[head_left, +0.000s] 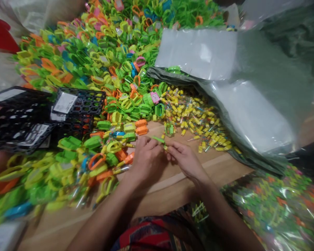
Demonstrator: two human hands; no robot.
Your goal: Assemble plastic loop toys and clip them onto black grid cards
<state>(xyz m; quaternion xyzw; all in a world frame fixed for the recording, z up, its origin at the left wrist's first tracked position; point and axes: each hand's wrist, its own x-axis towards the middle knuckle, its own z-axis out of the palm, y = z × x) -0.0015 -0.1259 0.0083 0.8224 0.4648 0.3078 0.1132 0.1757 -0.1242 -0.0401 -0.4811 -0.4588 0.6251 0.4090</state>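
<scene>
My left hand (pixel 148 155) is closed around a bright green plastic toy watch (pixel 158 139), whose strap sticks out above the fingers. Close against it, my right hand (pixel 183 157) pinches a small yellow-ended tube (pixel 165 148) at the green strap. The fingers cover most of both pieces. Just beyond my hands lies a loose green toy watch (pixel 169 129). A heap of clear tubes with yellow ends (pixel 196 118) spreads behind my right hand. To the left of my left hand, toy watches with tubes (pixel 115 146) lie bunched together in green, yellow and orange.
A large pile of coloured toy watches (pixel 115 52) covers the back of the wooden table (pixel 170 184). Black lattice trays (pixel 80 101) with white labels are stacked at left. A grey-green plastic sheet (pixel 269 80) lies at right. Below it sits a filled clear bag (pixel 282 205).
</scene>
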